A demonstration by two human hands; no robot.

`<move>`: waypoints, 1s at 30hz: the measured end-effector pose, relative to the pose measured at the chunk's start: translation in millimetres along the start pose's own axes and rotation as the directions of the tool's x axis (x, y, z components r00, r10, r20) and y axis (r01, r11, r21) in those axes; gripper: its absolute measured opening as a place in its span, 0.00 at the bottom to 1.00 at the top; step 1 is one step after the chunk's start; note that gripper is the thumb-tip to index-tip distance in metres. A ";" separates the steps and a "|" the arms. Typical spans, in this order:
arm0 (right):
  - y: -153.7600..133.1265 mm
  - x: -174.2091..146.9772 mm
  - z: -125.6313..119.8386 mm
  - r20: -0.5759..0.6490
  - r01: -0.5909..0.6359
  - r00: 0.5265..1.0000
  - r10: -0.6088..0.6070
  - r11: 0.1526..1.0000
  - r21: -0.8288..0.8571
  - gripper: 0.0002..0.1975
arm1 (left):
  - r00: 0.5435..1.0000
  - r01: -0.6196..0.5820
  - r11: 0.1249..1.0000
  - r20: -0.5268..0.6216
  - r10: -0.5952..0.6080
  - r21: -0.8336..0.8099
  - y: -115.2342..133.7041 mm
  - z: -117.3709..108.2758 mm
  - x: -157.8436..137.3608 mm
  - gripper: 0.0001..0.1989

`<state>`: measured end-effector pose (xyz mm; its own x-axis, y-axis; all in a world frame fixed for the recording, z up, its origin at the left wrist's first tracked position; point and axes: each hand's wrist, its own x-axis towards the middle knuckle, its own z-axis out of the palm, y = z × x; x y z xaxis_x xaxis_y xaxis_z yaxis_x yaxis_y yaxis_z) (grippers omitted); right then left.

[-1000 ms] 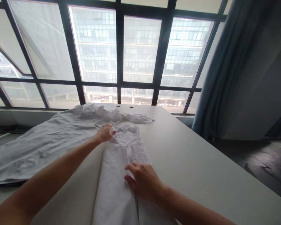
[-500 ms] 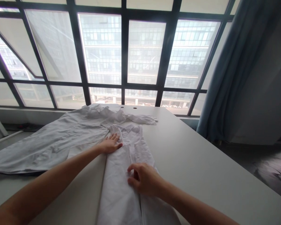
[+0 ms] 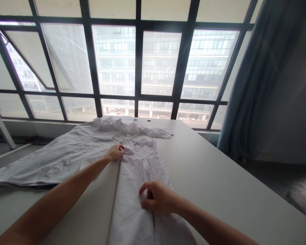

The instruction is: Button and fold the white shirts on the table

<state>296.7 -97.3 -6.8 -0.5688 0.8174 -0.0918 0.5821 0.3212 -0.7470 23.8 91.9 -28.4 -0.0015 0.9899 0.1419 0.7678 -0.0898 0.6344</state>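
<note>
A narrow folded white shirt (image 3: 132, 180) lies lengthwise on the table, its collar (image 3: 140, 143) at the far end and its button front facing up. My left hand (image 3: 115, 152) is at the shirt's left edge near the shoulder, its fingers curled in and pinching the cloth there. Over the middle of the shirt, my right hand (image 3: 156, 196) rests with bent fingers. A gap shows between its thumb and forefinger, with no cloth visible in it; the other fingers are tucked underneath.
A second white shirt (image 3: 66, 149) is spread, wrinkled, on the left, one sleeve (image 3: 155, 132) reaching past the folded shirt's collar. Both lie on a white table (image 3: 206, 177) with two dark holes at its far edge. Beyond are large windows (image 3: 160, 64) and a blue-grey curtain (image 3: 247, 85).
My left hand has gone from lying flat on the shirt to curling its fingers at the left edge, a little farther up. My right hand stays nearly in place. The view has tilted slightly upward.
</note>
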 end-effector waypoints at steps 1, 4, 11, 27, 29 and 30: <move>1.5 1.5 0.2 0.003 -0.018 1.000 0.018 0.999 0.027 0.16 | 0.998 0.051 0.997 0.023 -0.050 -0.063 -1.2 -2.2 -1.2 0.11; 2.9 3.9 1.0 -0.021 -0.063 0.998 0.064 0.997 0.052 0.15 | 0.984 0.178 0.972 0.055 -0.171 -0.151 -2.4 -6.1 -1.7 0.12; -5.7 -2.0 1.8 -0.069 -0.036 0.997 0.034 0.999 -0.027 0.13 | 0.971 0.234 0.972 -0.046 -0.234 -0.011 9.1 3.1 26.7 0.15; -8.1 -6.4 0.4 -0.068 -0.007 0.998 0.003 0.998 -0.056 0.14 | 0.976 0.023 0.937 -0.210 0.055 0.348 8.6 9.3 41.8 0.10; -11.4 -7.9 0.5 -0.090 -0.016 0.996 0.005 0.992 -0.122 0.13 | 0.969 -0.038 0.918 -0.208 0.130 0.396 18.1 11.3 36.5 0.10; -13.0 -8.8 0.5 -0.101 -0.014 0.995 -0.002 0.988 -0.156 0.13 | 0.963 -0.076 0.907 -0.206 0.175 0.414 25.4 12.6 33.2 0.11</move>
<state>293.9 -108.9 3.3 -0.5079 0.8611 -0.0234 0.6739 0.3803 -0.6334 51.4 123.9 -17.2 0.0007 0.9146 0.4044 0.9617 -0.1115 0.2503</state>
